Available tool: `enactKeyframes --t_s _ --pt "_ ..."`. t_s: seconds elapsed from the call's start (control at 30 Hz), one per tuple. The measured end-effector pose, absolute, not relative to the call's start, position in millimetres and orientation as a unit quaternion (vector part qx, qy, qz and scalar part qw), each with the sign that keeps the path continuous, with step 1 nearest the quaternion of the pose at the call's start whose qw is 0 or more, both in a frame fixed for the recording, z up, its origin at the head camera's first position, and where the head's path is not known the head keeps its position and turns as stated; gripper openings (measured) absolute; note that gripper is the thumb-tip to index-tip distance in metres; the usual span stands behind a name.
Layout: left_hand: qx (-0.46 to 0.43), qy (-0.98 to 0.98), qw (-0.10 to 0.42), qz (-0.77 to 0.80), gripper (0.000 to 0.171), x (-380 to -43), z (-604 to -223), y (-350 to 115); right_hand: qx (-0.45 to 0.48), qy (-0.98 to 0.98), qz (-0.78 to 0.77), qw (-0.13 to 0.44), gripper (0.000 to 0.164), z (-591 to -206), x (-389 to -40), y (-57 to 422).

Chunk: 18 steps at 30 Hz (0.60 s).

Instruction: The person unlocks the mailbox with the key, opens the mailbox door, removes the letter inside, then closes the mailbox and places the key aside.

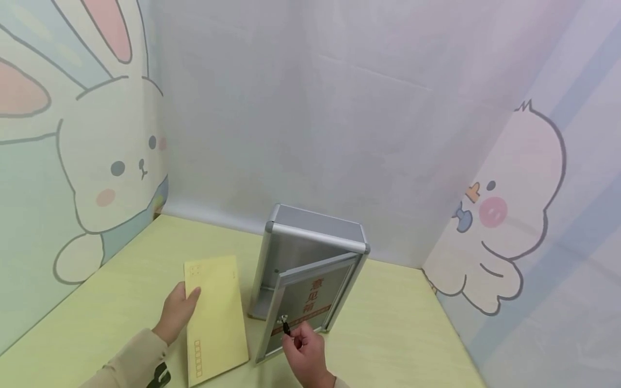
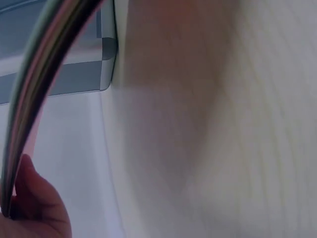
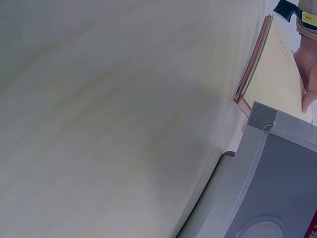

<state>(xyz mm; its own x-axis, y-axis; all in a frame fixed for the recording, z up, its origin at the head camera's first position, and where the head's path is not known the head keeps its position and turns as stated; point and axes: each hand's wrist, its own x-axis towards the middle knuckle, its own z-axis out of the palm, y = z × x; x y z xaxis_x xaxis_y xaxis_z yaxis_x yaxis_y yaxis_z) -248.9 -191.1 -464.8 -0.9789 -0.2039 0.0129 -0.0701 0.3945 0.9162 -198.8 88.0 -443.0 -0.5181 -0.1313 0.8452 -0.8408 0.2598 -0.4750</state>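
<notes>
A stack of envelopes with a yellow one on top [image 1: 215, 318] is gripped at its left edge by my left hand [image 1: 179, 312], the thumb lying over the front. The stack's layered edges [image 2: 42, 74] show in the left wrist view, in pink, green and cream. To its right stands a grey suggestion box [image 1: 317, 222] with silver metal edges and red characters on its door [image 1: 310, 302]. That door is swung outward, baring the inside. My right hand [image 1: 309, 353] pinches a black-headed key [image 1: 286, 327] at the door's lock, near its free edge.
The box stands on a pale yellow table [image 1: 393, 328]. Behind it hangs a plain whitish backdrop [image 1: 291, 118]. Side panels carry a cartoon rabbit [image 1: 111, 161] on the left and a cartoon chick [image 1: 514, 215] on the right.
</notes>
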Motion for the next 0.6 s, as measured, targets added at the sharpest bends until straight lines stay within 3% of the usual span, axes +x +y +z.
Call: enactKeyframes --t_s 0.27,0.6 --pt "0.075 -0.834 0.046 -0.544 0.047 -251 -477 -196 0.347 -0.717 0.491 0.353 0.033 -464 -211 93" --pt "0.080 -0.832 0.025 -0.548 0.047 -255 -489 -200 0.339 -0.725 0.488 0.348 0.032 -462 -213 94"
